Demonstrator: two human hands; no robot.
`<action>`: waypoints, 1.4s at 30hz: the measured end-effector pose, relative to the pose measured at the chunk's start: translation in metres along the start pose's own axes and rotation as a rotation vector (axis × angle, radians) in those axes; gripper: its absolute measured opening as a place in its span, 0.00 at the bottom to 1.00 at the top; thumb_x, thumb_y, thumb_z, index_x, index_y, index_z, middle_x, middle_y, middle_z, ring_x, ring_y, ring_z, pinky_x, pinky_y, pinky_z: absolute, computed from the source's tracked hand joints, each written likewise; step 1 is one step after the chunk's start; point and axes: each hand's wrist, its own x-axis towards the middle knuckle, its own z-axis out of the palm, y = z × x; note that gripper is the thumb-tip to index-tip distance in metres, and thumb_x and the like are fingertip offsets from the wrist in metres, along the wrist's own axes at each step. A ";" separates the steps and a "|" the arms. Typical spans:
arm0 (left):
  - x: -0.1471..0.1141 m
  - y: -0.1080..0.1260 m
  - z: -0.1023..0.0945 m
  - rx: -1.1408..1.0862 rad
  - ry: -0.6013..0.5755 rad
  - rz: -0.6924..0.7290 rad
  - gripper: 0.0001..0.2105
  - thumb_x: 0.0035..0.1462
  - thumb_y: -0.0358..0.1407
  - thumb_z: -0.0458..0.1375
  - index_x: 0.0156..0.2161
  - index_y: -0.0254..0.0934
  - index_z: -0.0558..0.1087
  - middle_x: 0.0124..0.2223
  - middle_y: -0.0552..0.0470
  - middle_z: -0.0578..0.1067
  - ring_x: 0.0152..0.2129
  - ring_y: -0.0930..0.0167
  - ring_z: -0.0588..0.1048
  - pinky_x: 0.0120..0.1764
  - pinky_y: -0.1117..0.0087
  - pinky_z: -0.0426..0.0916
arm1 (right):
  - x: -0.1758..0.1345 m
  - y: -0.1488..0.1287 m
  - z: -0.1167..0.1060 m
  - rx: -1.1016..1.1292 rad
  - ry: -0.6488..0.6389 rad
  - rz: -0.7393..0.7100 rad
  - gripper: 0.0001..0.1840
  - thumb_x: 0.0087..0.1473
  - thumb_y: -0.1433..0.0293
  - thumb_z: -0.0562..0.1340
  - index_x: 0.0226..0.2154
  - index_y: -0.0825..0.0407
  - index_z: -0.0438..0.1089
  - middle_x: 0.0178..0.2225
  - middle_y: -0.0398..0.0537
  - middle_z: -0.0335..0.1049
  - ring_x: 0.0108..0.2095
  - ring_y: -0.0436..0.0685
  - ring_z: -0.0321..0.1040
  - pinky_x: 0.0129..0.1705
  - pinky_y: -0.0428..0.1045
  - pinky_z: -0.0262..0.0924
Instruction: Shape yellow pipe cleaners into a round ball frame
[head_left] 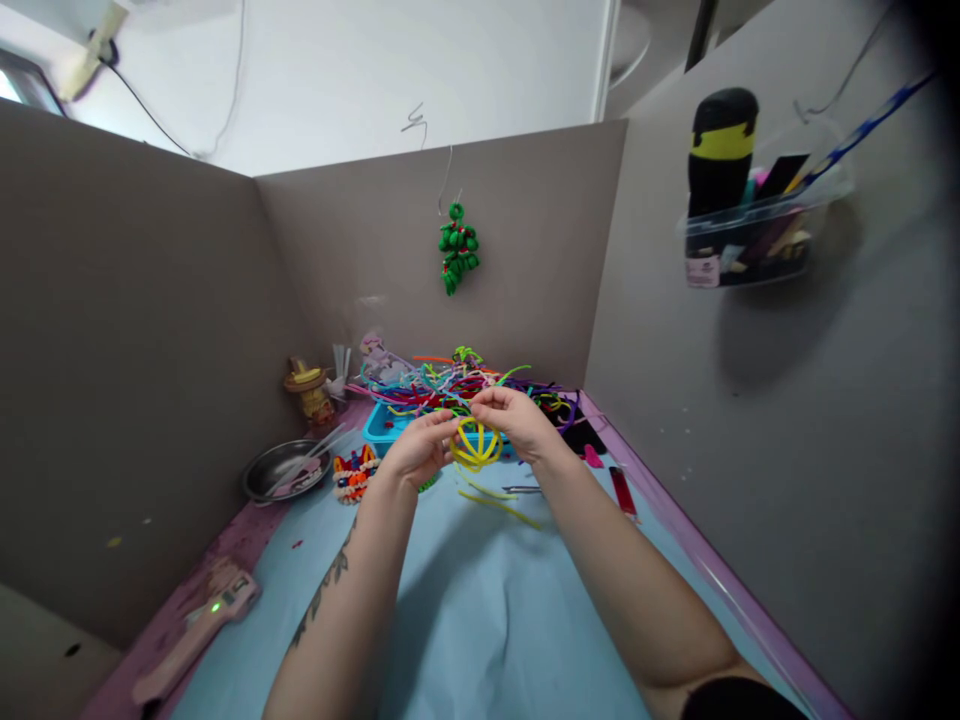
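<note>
Both hands are raised over the blue-covered table around a rounded, cage-like shape of bent yellow pipe cleaners [477, 446]. My left hand [421, 446] is closed, its fingertips pinching the left side of the yellow shape. The thumb and index finger of my right hand [517, 420] pinch together at its top edge. Below the hands, loose yellow pipe cleaners [501, 508] lie on the cloth. Just behind them on the cloth is a slim metal tool [522, 490], perhaps tweezers. An orange, white and blue beaded-looking piece [355, 474] sits left of my left hand.
A blue basket [381, 428] heaped with colourful pipe cleaners [450, 385] stands behind my hands. At left are a metal bowl [279, 468] and a pink glue gun [206, 625] with a green light. A clear bin [750, 250] hangs on the right panel; a green ornament [457, 248] hangs at the back.
</note>
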 end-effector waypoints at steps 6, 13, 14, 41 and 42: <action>0.002 -0.004 0.000 -0.086 -0.002 -0.027 0.10 0.43 0.24 0.60 0.32 0.33 0.66 0.26 0.53 0.73 0.19 0.75 0.73 0.24 0.75 0.67 | 0.000 0.002 0.002 0.020 -0.007 0.042 0.17 0.33 0.62 0.68 0.25 0.53 0.64 0.16 0.34 0.61 0.17 0.44 0.56 0.22 0.43 0.50; 0.006 -0.004 0.001 -0.080 0.140 0.097 0.13 0.40 0.25 0.62 0.31 0.35 0.64 0.24 0.57 0.70 0.19 0.76 0.71 0.24 0.75 0.66 | 0.001 0.003 0.006 -0.010 0.176 -0.121 0.17 0.39 0.58 0.65 0.29 0.50 0.62 0.22 0.37 0.63 0.23 0.48 0.60 0.27 0.45 0.55; 0.007 -0.003 0.001 -0.075 0.196 0.185 0.14 0.39 0.26 0.63 0.31 0.35 0.63 0.23 0.58 0.69 0.19 0.77 0.70 0.24 0.76 0.65 | 0.000 0.002 0.006 -0.031 0.231 -0.174 0.16 0.41 0.57 0.63 0.29 0.50 0.62 0.23 0.38 0.63 0.25 0.49 0.60 0.29 0.45 0.55; -0.012 0.007 0.026 -0.197 0.310 0.557 0.14 0.42 0.29 0.62 0.30 0.38 0.59 0.26 0.60 0.69 0.23 0.78 0.71 0.29 0.77 0.65 | -0.016 -0.013 0.013 -0.334 -0.076 -0.440 0.15 0.46 0.56 0.61 0.25 0.51 0.67 0.58 0.49 0.50 0.59 0.60 0.46 0.58 0.57 0.39; -0.010 0.006 0.025 -0.224 0.302 0.519 0.14 0.42 0.28 0.62 0.30 0.38 0.59 0.26 0.59 0.69 0.22 0.78 0.71 0.29 0.76 0.65 | -0.015 -0.011 0.014 -0.320 -0.071 -0.434 0.15 0.47 0.55 0.60 0.25 0.51 0.67 0.58 0.49 0.50 0.58 0.59 0.46 0.58 0.56 0.40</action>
